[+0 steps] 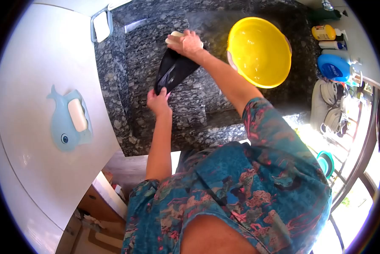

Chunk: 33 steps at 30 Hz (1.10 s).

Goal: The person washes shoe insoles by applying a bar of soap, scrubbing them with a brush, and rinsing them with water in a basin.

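A wet-looking black cloth [176,67] is stretched over the speckled dark stone washing slab [185,106]. At its far end, my right hand [190,43] is closed around a cream bar of soap [173,37], pressing it down on the cloth. My left hand [159,101] pinches the near, gathered end of the cloth between thumb and fingers. Just right of my right hand stands a yellow basin [259,53]; some of its inside looks wet. The underside of the soap is hidden.
On the left white surface sits a blue whale-shaped soap dish [65,133] with a white bar [78,115]. A grey-rimmed dish [101,26] is at the far left corner. A blue bottle [333,67], a yellow-labelled container [324,32] and grey shoes [323,103] line the right edge.
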### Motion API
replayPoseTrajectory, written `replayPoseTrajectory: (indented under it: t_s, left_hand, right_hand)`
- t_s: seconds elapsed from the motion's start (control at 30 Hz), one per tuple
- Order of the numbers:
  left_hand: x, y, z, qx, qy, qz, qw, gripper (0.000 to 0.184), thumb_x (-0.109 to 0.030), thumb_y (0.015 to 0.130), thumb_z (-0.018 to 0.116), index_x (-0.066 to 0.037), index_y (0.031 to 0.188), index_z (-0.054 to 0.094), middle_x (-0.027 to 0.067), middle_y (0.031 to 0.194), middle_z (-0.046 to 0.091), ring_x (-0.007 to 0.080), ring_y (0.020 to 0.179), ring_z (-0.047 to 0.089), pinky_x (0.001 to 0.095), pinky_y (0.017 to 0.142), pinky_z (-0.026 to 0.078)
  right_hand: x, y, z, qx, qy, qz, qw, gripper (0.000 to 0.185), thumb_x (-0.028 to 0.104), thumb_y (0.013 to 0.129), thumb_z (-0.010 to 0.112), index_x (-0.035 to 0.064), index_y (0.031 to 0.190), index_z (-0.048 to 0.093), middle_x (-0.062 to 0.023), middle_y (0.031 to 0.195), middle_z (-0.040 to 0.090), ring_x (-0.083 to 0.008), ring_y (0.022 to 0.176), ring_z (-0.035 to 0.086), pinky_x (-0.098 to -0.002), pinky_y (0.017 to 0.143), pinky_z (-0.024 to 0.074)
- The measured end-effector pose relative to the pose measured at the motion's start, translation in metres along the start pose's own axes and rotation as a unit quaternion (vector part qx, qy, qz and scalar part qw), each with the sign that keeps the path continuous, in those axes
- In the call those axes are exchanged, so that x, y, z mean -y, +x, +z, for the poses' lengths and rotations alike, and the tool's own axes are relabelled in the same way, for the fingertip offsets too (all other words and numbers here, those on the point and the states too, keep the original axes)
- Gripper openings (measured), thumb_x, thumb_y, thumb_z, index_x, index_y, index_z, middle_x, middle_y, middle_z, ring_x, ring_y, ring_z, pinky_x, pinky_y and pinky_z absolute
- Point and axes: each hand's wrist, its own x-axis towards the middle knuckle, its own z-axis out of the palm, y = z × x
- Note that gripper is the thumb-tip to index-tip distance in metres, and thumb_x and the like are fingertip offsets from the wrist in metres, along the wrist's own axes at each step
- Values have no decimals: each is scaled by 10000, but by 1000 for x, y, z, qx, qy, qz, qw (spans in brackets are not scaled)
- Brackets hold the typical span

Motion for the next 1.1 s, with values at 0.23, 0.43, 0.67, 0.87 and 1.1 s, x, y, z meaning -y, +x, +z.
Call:
replayPoseTrajectory:
  t_s: [0.23,0.43,0.67,0.87,1.1]
  left_hand:
    - [-5,-8,-11,13,7,0,1000,297,100,818,651,29,1074,519,118,1063,609,221,894,616,366,738,589]
    - [-12,-10,-43,-15,43,21,999,306,76,827,659,17,1089,512,99,1070,597,227,931,606,380,748,587]
    - [-19,-4,-68,27,6,2,1000,373,62,817,674,3,1149,515,99,1096,589,222,955,601,360,797,564]
    - [-16,8,-75,116,-17,-28,993,481,24,832,671,4,1266,466,139,1181,564,269,1001,606,403,812,577]
    - [-33,-17,-31,123,-39,-17,992,483,8,887,623,-6,1321,412,188,1215,518,330,1024,599,504,811,595]
  right_hand:
    - [22,-77,2,-24,-3,-169,985,502,627,860,527,440,1326,517,-190,1063,530,-340,936,563,-458,734,524]
    - [-77,9,-21,-12,-24,63,998,552,670,864,474,348,1304,564,-170,1231,542,-344,1098,533,-433,943,454]
    - [-239,-102,-49,-170,231,337,897,637,576,833,624,233,1361,531,-189,1105,662,-313,940,666,-401,829,516]
    - [-323,-140,46,-85,156,351,919,667,596,790,659,120,1255,615,-179,1131,657,-362,1058,620,-419,880,506]
    - [-52,-125,-94,90,503,32,859,690,604,808,653,217,1368,538,-114,1132,661,-233,1102,605,-366,930,493]
